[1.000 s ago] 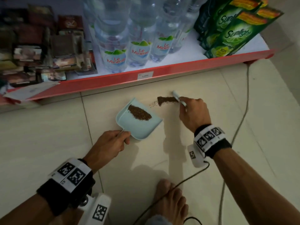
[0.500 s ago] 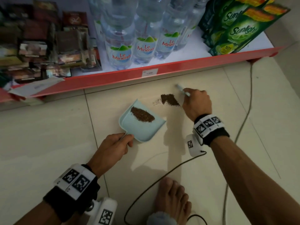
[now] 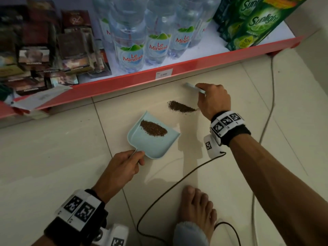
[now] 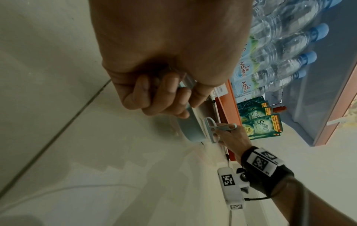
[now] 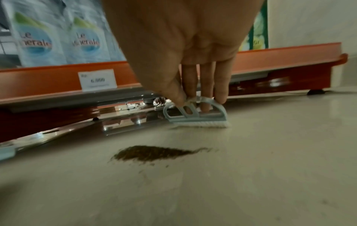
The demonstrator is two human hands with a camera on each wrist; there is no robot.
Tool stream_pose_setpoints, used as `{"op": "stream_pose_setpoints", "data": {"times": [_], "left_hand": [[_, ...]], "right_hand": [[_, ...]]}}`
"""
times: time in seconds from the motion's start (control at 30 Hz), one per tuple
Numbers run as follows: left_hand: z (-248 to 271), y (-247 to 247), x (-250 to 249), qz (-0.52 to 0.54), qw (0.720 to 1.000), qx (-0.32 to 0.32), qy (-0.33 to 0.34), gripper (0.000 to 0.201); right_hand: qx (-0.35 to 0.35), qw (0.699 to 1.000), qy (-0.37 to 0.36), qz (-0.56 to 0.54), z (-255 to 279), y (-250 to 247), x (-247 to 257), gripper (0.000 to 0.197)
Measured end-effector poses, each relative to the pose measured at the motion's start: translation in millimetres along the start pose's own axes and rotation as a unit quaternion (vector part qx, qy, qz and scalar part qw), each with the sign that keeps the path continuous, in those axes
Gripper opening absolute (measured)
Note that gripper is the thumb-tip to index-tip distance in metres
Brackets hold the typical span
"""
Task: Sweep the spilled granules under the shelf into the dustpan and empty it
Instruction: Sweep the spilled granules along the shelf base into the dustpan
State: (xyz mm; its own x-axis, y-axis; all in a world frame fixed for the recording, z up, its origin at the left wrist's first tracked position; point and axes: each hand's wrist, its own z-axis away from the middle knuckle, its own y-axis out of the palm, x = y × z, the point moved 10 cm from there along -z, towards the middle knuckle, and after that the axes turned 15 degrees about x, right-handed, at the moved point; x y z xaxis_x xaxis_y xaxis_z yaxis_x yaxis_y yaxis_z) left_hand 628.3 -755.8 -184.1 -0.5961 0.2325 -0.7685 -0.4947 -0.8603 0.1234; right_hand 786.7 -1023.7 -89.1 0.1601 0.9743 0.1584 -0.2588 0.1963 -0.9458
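Note:
A pale blue dustpan lies on the floor tiles with a heap of brown granules in it. My left hand grips its handle at the near corner. A second pile of granules lies on the floor to the dustpan's right. My right hand pinches a small pale blue brush. Its white bristles touch the floor beyond the pile, close to the gap under the red shelf.
Water bottles, green detergent packs and dark boxes stand on the shelf. A price tag hangs on its edge. My bare foot and black cables lie near me; another cable runs along the right.
My right hand has lifted the brush off the floor pile and carried it back toward the shelf. The dustpan and my left hand have stayed put.

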Motion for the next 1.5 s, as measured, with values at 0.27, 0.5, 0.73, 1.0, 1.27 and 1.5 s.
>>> {"op": "stream_pose_setpoints", "data": {"times": [0.27, 0.5, 0.73, 1.0, 1.27, 1.5], "left_hand": [[11, 2, 8, 0.009, 1.0, -0.007, 0.0, 0.039], [10, 7, 14, 0.008, 1.0, 0.001, -0.021, 0.038], [10, -1, 5, 0.018, 1.0, -0.016, -0.012, 0.036], [9, -8, 8, 0.031, 0.999, -0.021, -0.015, 0.036], [-3, 3, -3, 0.013, 1.0, 0.005, -0.002, 0.037], [-7, 8, -12, 0.008, 1.0, 0.016, 0.003, 0.036]], "right_hand": [[0.059, 0.985, -0.163, -0.015, 32, 11, 50, 0.026], [-0.013, 0.977, -0.213, 0.003, 15, -24, 96, 0.028], [0.162, 0.944, -0.276, 0.085, 9, 26, 103, 0.034], [0.087, 0.965, -0.248, 0.022, 26, -19, 15, 0.023], [-0.029, 0.995, 0.062, 0.078, 31, -39, -79, 0.024], [0.015, 0.999, -0.021, 0.022, 47, 15, -11, 0.03]]}}
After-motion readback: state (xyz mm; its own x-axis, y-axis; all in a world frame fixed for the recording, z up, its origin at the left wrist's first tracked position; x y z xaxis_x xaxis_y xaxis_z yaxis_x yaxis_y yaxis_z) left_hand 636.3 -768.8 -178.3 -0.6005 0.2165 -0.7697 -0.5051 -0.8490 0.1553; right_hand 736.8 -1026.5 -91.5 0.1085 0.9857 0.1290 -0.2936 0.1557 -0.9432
